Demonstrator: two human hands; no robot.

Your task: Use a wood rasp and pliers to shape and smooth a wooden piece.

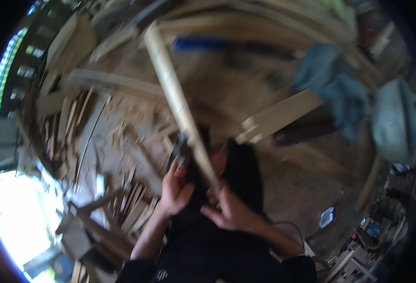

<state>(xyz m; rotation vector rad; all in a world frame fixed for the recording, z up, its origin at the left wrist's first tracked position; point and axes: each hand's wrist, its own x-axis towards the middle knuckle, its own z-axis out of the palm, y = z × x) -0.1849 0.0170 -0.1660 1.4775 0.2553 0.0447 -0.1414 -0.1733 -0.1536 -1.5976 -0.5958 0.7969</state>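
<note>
Over my lap, my right hand (231,210) is closed around the near end of a long, pale wooden strip (172,89). The strip slants up and away to the left, past my knees. My left hand (174,191) grips a hand tool (183,150) with a dark metal upper part and a red grip; blur hides its exact kind. The tool is close beside the strip's left side, and whether they touch I cannot tell. Ahead to the right lies a wooden piece (283,115) with a notched near end.
A long blue-handled tool (201,44) lies blurred ahead. Blue-grey cloth (333,82) rests by the notched piece, near a pale rounded container (395,120). Wood offcuts (135,203) and shavings litter the floor to my left. A small whitish object (326,217) lies at lower right.
</note>
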